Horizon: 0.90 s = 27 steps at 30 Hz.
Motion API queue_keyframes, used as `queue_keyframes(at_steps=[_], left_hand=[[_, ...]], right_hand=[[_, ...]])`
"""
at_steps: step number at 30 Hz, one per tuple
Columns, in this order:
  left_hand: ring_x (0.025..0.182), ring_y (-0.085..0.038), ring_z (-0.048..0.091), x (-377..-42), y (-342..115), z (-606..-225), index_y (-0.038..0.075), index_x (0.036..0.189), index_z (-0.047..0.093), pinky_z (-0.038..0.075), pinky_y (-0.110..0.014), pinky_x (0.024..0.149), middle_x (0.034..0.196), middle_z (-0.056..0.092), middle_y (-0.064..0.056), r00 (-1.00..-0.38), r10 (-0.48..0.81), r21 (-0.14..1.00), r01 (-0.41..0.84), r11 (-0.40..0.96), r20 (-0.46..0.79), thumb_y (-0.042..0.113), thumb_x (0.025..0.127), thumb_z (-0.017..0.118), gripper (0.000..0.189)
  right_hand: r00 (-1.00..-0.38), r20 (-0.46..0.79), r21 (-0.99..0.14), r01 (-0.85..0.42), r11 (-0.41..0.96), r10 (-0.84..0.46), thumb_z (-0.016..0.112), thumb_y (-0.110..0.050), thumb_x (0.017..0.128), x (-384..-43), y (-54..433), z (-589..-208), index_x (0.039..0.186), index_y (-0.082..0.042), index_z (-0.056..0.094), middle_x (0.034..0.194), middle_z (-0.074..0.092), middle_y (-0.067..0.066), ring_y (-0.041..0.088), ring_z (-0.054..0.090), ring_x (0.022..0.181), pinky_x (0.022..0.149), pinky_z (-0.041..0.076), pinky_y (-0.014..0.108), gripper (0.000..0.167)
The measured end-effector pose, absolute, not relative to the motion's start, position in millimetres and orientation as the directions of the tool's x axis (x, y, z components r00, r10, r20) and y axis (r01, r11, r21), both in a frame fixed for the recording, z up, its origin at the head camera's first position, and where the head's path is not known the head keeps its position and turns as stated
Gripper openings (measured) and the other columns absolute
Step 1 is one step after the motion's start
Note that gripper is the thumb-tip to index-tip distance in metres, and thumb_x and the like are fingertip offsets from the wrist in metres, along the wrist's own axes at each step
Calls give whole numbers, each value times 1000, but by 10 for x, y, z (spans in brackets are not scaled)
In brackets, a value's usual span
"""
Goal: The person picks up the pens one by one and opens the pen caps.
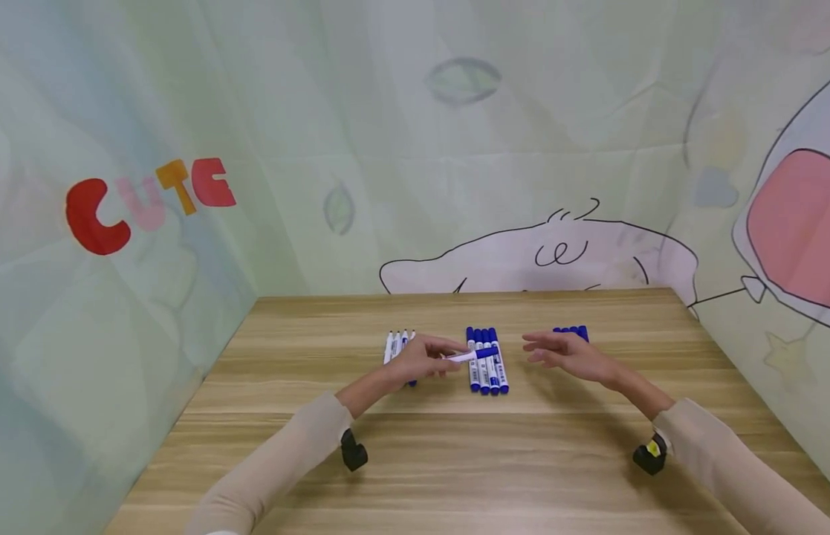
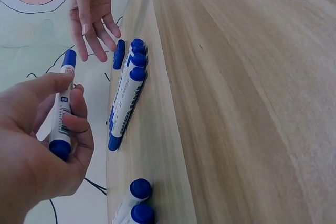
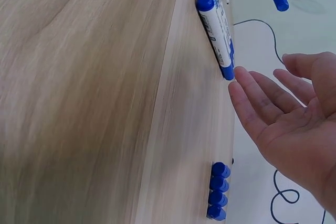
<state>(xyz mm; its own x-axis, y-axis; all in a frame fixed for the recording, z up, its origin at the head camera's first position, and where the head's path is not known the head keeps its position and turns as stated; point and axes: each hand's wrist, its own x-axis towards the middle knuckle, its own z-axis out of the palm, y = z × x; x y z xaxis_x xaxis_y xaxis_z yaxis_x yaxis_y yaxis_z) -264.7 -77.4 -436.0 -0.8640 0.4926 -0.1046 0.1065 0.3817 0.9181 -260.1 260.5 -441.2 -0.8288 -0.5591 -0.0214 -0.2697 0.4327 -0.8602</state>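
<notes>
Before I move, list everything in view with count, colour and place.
held marker: one, white and blue, in the left hand
capped markers: four, white and blue, side by side at centre
uncapped markers: four tips visible, white and blue, left of the capped markers
loose caps: four, blue, right of the capped markers
table: one, light brown, middle and foreground
backdrop: one, pale green with drawings, behind the table
letters: four, red, pink and orange, on the backdrop's left
sleeves: two, beige, left and right foreground
wrist cameras: two, black, at the sleeves' ends
left hand: one, bare, gripping the held marker
right hand: one, bare, holding nothing, over the table's right half
</notes>
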Motion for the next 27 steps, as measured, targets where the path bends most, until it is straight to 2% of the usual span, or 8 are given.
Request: queue_keyframes(at_steps=[5, 11, 13, 17, 20, 23, 27], left_hand=[[70, -8, 60, -2631, -765, -4362, 7, 121, 75, 50, -26, 62, 109, 76, -11, -858, 511, 916, 163, 366, -52, 9, 91, 77, 30], [79, -9, 60, -2633, -720, -4413, 3, 118, 75, 49, -21, 66, 114, 76, -15, -852, 523, 913, 226, 341, 16, 5, 89, 77, 29], [84, -15, 64, -2632, -695, -4429, 3, 118, 75, 50, -22, 69, 116, 76, -16, -849, 527, 910, 242, 338, 30, 3, 88, 77, 29], [95, -39, 65, -2630, -661, -4438, 3, 118, 75, 53, -27, 73, 117, 75, -17, -846, 533, 907, 254, 336, 39, 0, 88, 77, 30], [99, -45, 63, -2624, -647, -4427, 2, 118, 75, 51, -26, 71, 117, 75, -18, -845, 533, 910, 249, 332, 37, -1, 89, 76, 30], [93, -38, 62, -2613, -637, -4406, 2, 117, 75, 47, -22, 69, 115, 75, -18, -847, 529, 907, 253, 335, 41, 0, 89, 76, 29], [87, -18, 61, -2604, -630, -4388, 3, 116, 76, 46, -19, 68, 115, 76, -17, -848, 527, 902, 268, 339, 54, 2, 88, 77, 28]], right_hand=[[-807, -16, -881, -267, 390, -590, 49, -17, 109, -2618, 2542, -4431, 151, 8, 40, 143, 55, 33, 47, 60, 125, 100, 57, 48, 49], [-786, -22, -890, -265, 370, -617, 46, -21, 110, -2669, 2421, -4476, 150, 9, 41, 139, 59, 32, 47, 62, 122, 99, 57, 50, 49], [-779, -25, -890, -268, 368, -627, 45, -22, 111, -2680, 2364, -4483, 149, 8, 43, 136, 61, 31, 45, 64, 119, 97, 58, 49, 48], [-766, -47, -885, -266, 383, -641, 42, -27, 112, -2681, 2242, -4467, 146, 7, 48, 127, 67, 28, 41, 67, 113, 96, 58, 49, 48], [-754, -77, -878, -259, 402, -653, 40, -31, 112, -2672, 2156, -4441, 145, 5, 50, 123, 70, 24, 35, 70, 110, 97, 58, 49, 50], [-738, -106, -875, -250, 416, -666, 39, -34, 112, -2663, 2083, -4418, 142, 3, 54, 121, 72, 20, 28, 71, 106, 97, 58, 49, 50], [-717, -105, -880, -256, 401, -689, 38, -32, 113, -2647, 2012, -4398, 133, 2, 61, 116, 72, 20, 25, 69, 102, 94, 58, 49, 45]])
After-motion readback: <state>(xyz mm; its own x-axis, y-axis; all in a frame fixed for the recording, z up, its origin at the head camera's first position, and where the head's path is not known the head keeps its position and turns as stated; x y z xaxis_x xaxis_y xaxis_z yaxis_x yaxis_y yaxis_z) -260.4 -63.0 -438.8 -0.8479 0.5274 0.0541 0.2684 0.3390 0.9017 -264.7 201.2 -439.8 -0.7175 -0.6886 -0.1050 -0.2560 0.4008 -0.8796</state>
